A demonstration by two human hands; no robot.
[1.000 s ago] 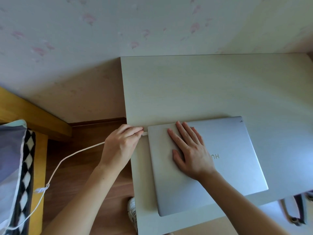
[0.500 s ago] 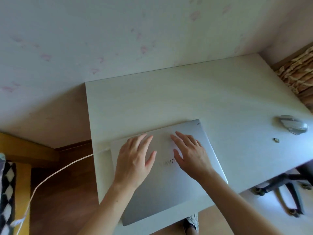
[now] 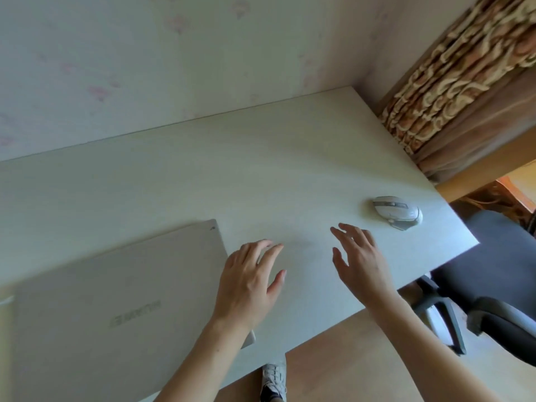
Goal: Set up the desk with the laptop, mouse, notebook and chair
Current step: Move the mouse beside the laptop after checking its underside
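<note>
Pale wood-grain table [image 3: 261, 169] takes up most of the view, its back edge against the wall; all places below are given from the laptop. Laptop [image 3: 116, 300], silver and lid closed, lies flat near the table's front edge, its near right corner hidden under the left forearm. Chair [image 3: 499, 285], dark and on a wheeled base, stands far to the laptop's right, off the table's right end and not yet drawn up. Left hand [image 3: 249, 282] is released, fingers spread, just off the laptop's right edge and holding nothing. Right hand [image 3: 359, 256] is likewise released, further right, fingers pointing toward the mouse. Mouse [image 3: 396, 211], white and grey, sits well to the laptop's right, near the table's right front corner. Notebook is not in view. Risks, as judged: the mouse lies close to that corner, so a hasty reach or sideways brush could knock it off toward the chair; the left forearm crossing the laptop's corner could drag it toward the front edge; the frame is motion-blurred, which suggests speed.
</note>
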